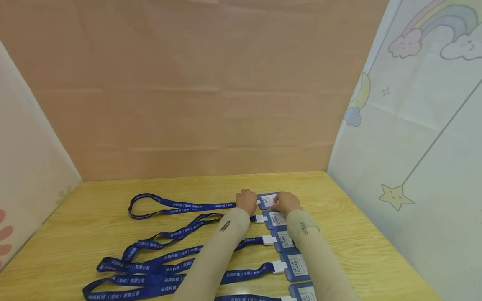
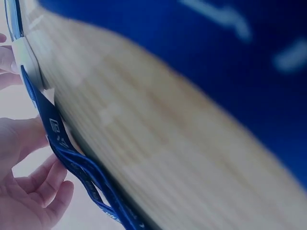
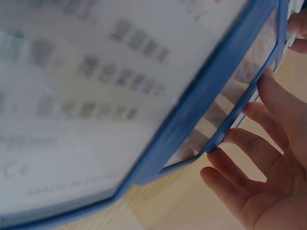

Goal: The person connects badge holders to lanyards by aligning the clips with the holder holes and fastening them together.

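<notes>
Five-like rows aside, the farthest ID card holder [image 1: 267, 201], blue-edged with a white card, lies at the back of the table. My right hand [image 1: 288, 202] pinches its right edge; in the right wrist view, thumb and fingers [image 3: 240, 139] meet at the blue rim. My left hand [image 1: 247, 202] grips the navy lanyard [image 1: 196, 206] beside the holder's white clip. The left wrist view shows the strap [image 2: 57, 129] between its thumb and fingers [image 2: 50, 184]. Both hands partly cover that lanyard and holder. Another card holder [image 3: 139, 167] fills much of the right wrist view.
Several more card holders [image 1: 296, 267] line up toward me on the right, their navy lanyards [image 1: 180, 267] stretching left across the wooden table [image 1: 56, 234]. A brown panel [image 1: 203, 92] stands behind, and a decorated white wall [image 1: 425, 146] rises on the right.
</notes>
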`<action>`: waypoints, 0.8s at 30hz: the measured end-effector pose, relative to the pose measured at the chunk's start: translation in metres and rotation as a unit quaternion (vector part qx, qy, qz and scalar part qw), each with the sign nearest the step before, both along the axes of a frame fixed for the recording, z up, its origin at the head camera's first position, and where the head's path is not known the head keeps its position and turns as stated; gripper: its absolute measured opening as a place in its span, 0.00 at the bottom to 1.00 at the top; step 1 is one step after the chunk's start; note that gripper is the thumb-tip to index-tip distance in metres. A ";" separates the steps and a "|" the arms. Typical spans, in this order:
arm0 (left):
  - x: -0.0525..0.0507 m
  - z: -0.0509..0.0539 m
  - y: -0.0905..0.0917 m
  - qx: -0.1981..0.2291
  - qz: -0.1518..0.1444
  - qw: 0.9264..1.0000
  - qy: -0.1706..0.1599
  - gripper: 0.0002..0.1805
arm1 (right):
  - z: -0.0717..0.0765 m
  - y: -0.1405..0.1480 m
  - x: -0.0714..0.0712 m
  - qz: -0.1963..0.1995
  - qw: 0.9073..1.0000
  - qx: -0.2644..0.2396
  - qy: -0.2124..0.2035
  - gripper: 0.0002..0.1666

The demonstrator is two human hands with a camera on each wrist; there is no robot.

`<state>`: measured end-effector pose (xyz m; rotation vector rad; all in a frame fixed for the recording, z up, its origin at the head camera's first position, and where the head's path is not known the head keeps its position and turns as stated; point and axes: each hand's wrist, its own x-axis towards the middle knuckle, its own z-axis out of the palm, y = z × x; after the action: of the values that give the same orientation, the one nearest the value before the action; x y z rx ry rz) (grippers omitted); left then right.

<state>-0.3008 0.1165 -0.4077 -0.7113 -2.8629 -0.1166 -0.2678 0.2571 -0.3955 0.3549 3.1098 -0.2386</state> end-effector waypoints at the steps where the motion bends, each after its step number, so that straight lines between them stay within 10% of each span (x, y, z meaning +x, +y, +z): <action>1: 0.000 0.000 0.000 0.001 -0.001 1.000 -0.004 0.11 | 0.001 -0.001 0.001 0.000 1.000 -0.003 -0.003 0.22; 16: -0.003 0.000 -0.013 0.009 0.033 0.999 -0.019 0.10 | 0.009 -0.020 -0.010 0.031 0.999 -0.006 -0.017 0.22; 24: -0.008 -0.006 -0.031 -0.012 0.031 0.994 -0.103 0.20 | 0.002 -0.021 -0.023 0.064 0.998 0.003 -0.009 0.23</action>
<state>-0.3086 0.0857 -0.4133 -0.6477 -3.0841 -0.1555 -0.2911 0.2366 -0.3940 0.1562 3.1006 -0.2243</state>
